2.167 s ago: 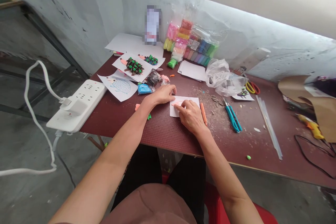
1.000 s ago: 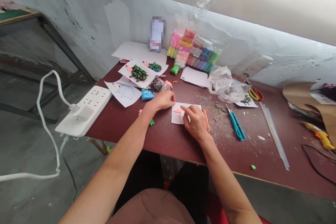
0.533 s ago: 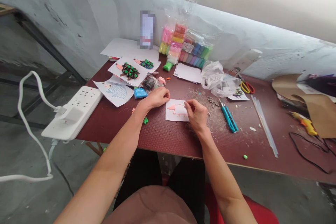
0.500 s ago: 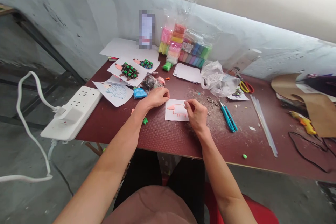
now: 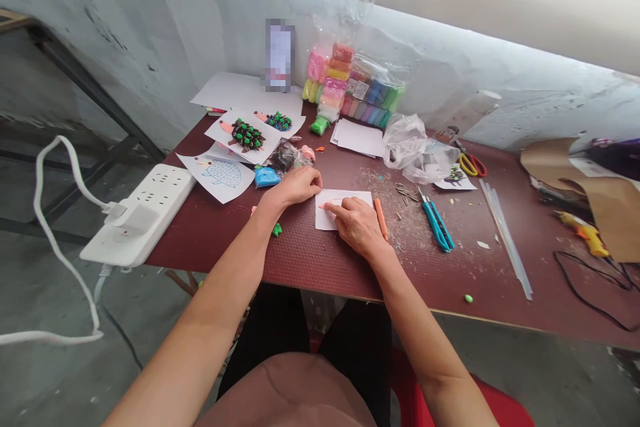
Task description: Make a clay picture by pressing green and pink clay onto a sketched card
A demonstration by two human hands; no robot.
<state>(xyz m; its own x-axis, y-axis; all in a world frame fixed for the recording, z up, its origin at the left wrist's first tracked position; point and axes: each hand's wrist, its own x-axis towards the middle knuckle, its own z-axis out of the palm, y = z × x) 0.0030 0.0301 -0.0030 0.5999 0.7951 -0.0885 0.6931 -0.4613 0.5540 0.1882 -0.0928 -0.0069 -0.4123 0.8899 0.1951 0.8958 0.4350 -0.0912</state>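
My right hand (image 5: 356, 225) lies on a white card (image 5: 347, 199), its index finger pressing on the card's left part, where an orange outline drawing of an animal is mostly hidden. My left hand (image 5: 295, 187) rests on the dark red table (image 5: 310, 260) with its fingers curled, just off the card's upper left corner. A stick of orange clay (image 5: 381, 219) lies next to the card's right edge, near my right hand. Beyond my left hand are hedgehog pictures made with green and brown clay (image 5: 245, 135).
A bag of coloured clay packs (image 5: 350, 73) stands by the wall. Teal utility knives (image 5: 435, 227), sunflower seeds (image 5: 405, 192), scissors (image 5: 470, 165) and glue sticks (image 5: 505, 237) lie to the right. A power strip (image 5: 140, 213) sits at the left table edge.
My right hand has moved left onto the card, its index finger now extended over the drawing. The orange clay stick has come into view beside the card. My left hand stays about the same.
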